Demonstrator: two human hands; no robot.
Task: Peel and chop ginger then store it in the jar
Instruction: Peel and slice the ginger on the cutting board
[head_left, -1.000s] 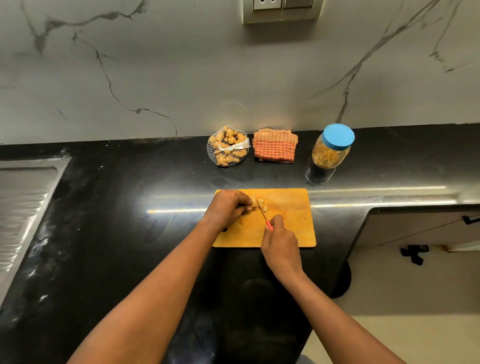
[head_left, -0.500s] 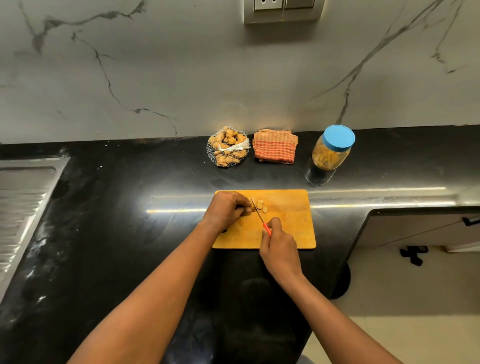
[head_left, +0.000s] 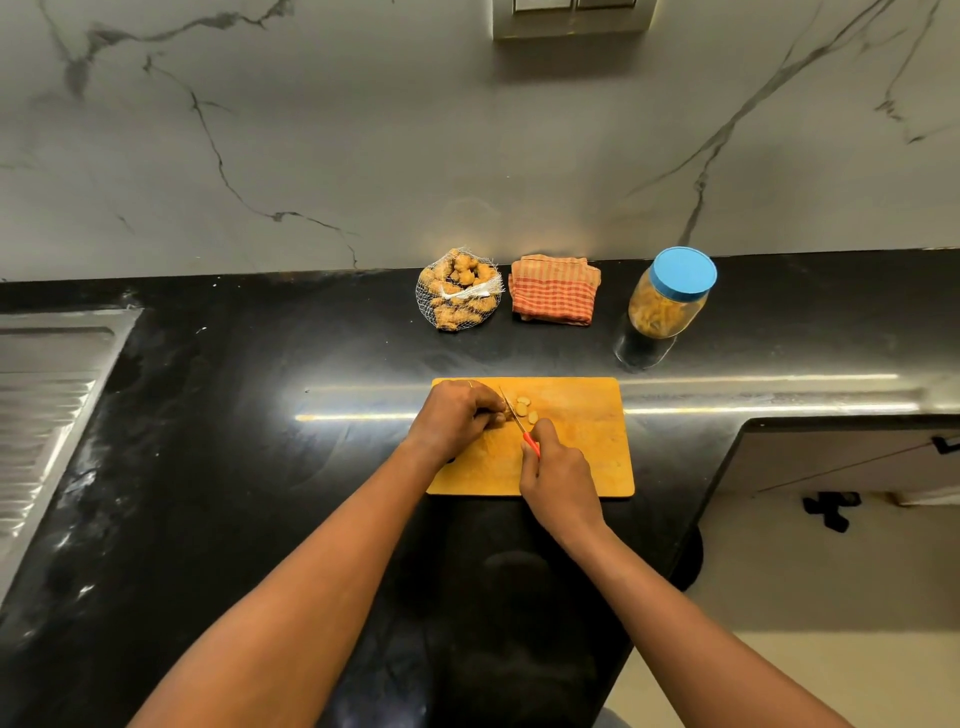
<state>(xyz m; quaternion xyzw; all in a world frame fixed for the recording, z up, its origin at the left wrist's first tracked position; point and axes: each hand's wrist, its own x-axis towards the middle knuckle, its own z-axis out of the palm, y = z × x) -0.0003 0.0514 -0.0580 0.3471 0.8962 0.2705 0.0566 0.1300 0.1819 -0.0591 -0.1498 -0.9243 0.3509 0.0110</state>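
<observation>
While the left hand (head_left: 452, 421) is curling its fingers down on a small ginger piece (head_left: 497, 417), the sink (head_left: 47, 405) is lying far off to its left. That hand is pressing the ginger piece onto the board (head_left: 587, 447), near the board's far left corner. Past the left hand, by the wall, a bag (head_left: 460, 296) made of net and full of ginger is sitting on the black counter (head_left: 260, 389). Just right of the left hand's fingertips, the knife (head_left: 519, 423) is pointing away from the person. Its thin blade is leaning a bit to the left, right beside the ginger piece. A few cut slices (head_left: 524, 408) are lying on the board just right of the blade, between the two hands. The right hand (head_left: 558, 478) is wrapping tight round the knife's red handle. It is sitting nearer the person than the left hand. Past the right hand, a folded checked cloth (head_left: 553, 291) is lying by the wall, just right of the bag. Farther right of the right hand, back by the wall, the jar (head_left: 667, 312) is standing with its blue lid (head_left: 684, 273) on. Yellow bits are showing inside it. It is standing well apart from the board and from both hands.
</observation>
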